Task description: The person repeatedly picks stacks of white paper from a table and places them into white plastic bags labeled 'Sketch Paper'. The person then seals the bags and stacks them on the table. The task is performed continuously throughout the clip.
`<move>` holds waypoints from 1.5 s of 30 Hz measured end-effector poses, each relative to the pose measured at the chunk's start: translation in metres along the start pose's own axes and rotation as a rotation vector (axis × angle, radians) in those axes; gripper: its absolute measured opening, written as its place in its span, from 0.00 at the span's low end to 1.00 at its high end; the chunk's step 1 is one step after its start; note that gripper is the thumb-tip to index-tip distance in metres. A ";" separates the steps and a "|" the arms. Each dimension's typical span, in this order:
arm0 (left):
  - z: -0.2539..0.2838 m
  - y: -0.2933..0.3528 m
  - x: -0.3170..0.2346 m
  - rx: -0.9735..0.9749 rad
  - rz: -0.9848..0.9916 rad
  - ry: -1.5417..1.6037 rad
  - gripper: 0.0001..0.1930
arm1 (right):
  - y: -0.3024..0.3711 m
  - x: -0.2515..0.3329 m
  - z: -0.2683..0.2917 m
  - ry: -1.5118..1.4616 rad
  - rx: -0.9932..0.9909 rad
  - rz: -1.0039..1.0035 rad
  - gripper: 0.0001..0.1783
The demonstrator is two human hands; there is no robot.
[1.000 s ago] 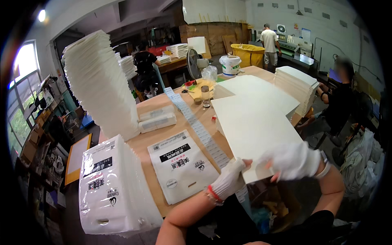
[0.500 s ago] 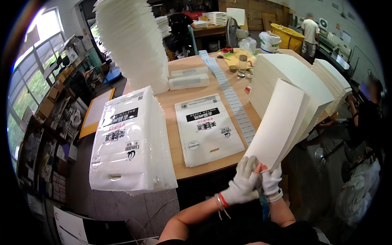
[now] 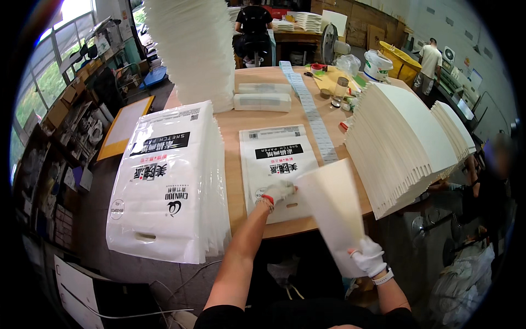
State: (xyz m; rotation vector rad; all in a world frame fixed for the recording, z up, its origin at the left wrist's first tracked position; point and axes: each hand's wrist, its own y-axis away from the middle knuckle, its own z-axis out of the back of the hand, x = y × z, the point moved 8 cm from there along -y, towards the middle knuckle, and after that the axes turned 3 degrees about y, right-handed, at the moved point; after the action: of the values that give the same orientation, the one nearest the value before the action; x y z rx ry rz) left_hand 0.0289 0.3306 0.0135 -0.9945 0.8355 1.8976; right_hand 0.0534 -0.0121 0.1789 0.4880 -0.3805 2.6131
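My right hand (image 3: 368,257), in a white knit glove with bare fingertips, grips the lower edge of a curved sheaf of white paper (image 3: 333,214). The sheaf slants up and left across the table's front edge, its upper end beside my other hand. My left hand (image 3: 280,191), gloved the same way, is over the lower part of a flat printed plastic bag (image 3: 276,164), one of a thin pile; its fingers are smeared, so their grip is unclear. Left of it lies a tall stack of filled, glossy printed bags (image 3: 159,181). White paper stacks (image 3: 405,137) stand fanned at the right.
A very tall white paper stack (image 3: 189,55) rises at the back left, beside two wrapped bundles (image 3: 263,102). A strip of printed labels (image 3: 307,104) runs along the table (image 3: 235,192). Behind are a glass jar (image 3: 339,90), a bucket (image 3: 377,66), a fan (image 3: 329,44) and several people.
My left hand has let go of the paper sheaf and moved left onto the plastic bag. My right hand keeps the sheaf, now lower and tilted leftward, away from the fanned stacks.
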 end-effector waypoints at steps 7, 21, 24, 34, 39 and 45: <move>0.051 -0.002 -0.112 -0.043 0.046 -0.170 0.16 | -0.033 -0.012 -0.074 0.014 0.618 -0.318 0.24; 0.027 0.055 -0.201 -0.402 -0.691 -0.390 0.08 | -0.249 -0.002 -0.162 0.092 0.185 -0.127 0.25; 0.064 0.063 -0.188 -0.502 -0.635 -0.344 0.08 | -0.250 -0.002 -0.145 -0.203 0.144 -0.068 0.25; 0.028 0.174 -0.169 -0.810 -0.896 0.132 0.27 | -0.197 -0.021 -0.092 -0.191 0.012 -0.130 0.25; -0.023 0.194 -0.080 -0.953 -0.406 -0.127 0.34 | -0.171 -0.031 -0.058 -0.169 -0.006 -0.128 0.24; -0.069 0.160 -0.084 -0.440 -0.223 -0.060 0.11 | -0.144 -0.037 -0.046 -0.082 -0.001 -0.147 0.24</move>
State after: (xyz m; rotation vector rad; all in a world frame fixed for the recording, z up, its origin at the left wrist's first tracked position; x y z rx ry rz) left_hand -0.0592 0.1727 0.0823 -1.2272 0.2572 1.9420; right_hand 0.1409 0.1135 0.1490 0.6015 -0.3587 2.4571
